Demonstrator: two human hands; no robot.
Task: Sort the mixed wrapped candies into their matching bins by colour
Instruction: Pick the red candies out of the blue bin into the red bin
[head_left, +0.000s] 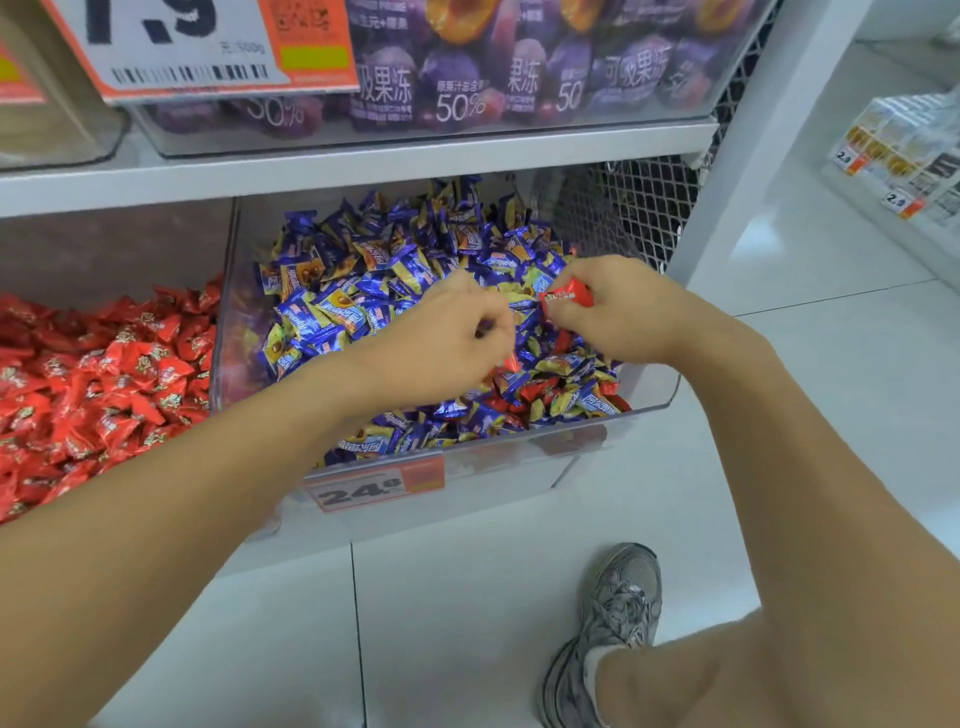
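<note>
From the head camera, both forearms reach into a clear bin (670, 395) heaped with blue candies (363, 291), with a few red ones mixed in along its near right side (540, 387). The right hand (618, 312) pinches a red candy (566, 297) between thumb and curled fingertips, held just above the blue heap. The left hand (441, 338) sits beside it, knuckles up, fingers curled under over the candies; a scrap of red (511, 364) shows at its lower edge, but whether the fingers grip it cannot be told. To the left, behind the bin's clear wall, a second bin holds a mass of red candies (93, 379). A price tag (376, 486) is fixed to the front of the blue bin. On the shelf (363, 166) above stand purple jelly packs (467, 78) and a larger price sign (182, 47). Below, a grey sneaker (618, 608) rests on the white tiled floor (457, 623).
</note>
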